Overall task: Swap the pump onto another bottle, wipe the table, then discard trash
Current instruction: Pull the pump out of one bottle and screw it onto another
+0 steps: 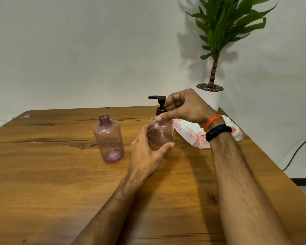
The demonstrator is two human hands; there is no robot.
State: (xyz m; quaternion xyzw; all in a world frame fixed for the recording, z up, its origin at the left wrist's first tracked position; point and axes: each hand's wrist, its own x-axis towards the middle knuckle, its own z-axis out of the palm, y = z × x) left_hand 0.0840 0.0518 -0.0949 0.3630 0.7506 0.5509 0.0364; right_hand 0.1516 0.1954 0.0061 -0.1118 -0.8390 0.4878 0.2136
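From my remote seat I see a translucent pink plastic bottle fitted with a black pump dispenser (159, 105) standing upright on the brown wooden table (60, 174), near its centre. The pumped bottle (162, 133) is gripped low on its body by my left hand (147, 151), thumb curled round the near side and fingers wrapped behind. My right hand (184, 106) closes on the pump's collar, thumb tip pressed at the bottle's shoulder and fingers curled behind the black neck. A second translucent pink plastic bottle (109, 140), uncapped with its threaded mouth open, stands upright just to the left, apart from both hands. A crumpled white wrapper with red print (193, 135) lies on the table behind the right wrist, which wears an orange thread band (212, 122) and a black band (218, 132). A green potted plant in a white pot (213, 96) stands at the far right corner.
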